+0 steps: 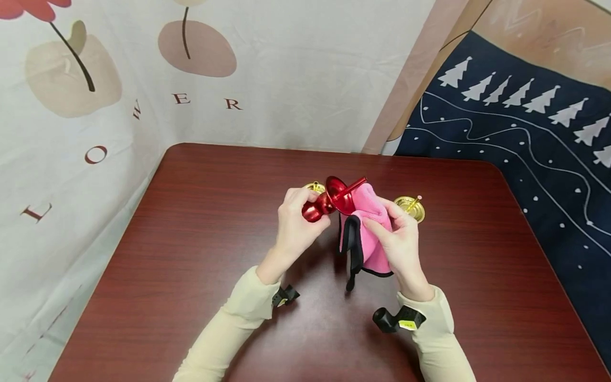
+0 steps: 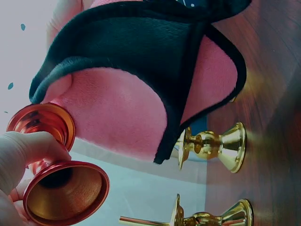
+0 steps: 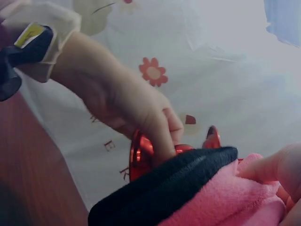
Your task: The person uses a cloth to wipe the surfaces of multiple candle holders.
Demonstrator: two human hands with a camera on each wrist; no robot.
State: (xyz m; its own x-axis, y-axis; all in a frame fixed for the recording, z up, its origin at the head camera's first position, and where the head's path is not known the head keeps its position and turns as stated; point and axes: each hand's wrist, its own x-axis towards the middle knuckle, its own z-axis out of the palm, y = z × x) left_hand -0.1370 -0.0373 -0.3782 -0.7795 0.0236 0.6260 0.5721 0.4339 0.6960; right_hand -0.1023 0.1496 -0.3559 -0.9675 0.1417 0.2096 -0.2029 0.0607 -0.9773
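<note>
My left hand [image 1: 297,225] grips a shiny red metal candlestick [image 1: 312,212] by its stem and base, above the table. It is tilted, with its dish and thin red spike pointing up and right. The left wrist view shows the hollow underside of its base [image 2: 70,193]. My right hand [image 1: 402,241] pinches a pink cloth with black edging [image 1: 371,212], which hangs down beside the dish. In the right wrist view the cloth [image 3: 225,197] covers part of the candlestick [image 3: 137,157]. Whether the cloth touches the dish is hard to tell.
Behind my left hand a gold candlestick [image 1: 316,186] stands on the dark red-brown table [image 1: 200,239], partly hidden. Another gold candlestick [image 1: 412,208] stands just beyond my right hand. A white printed curtain [image 1: 305,79] and a navy cloth with white trees [image 1: 525,132] hang behind the table.
</note>
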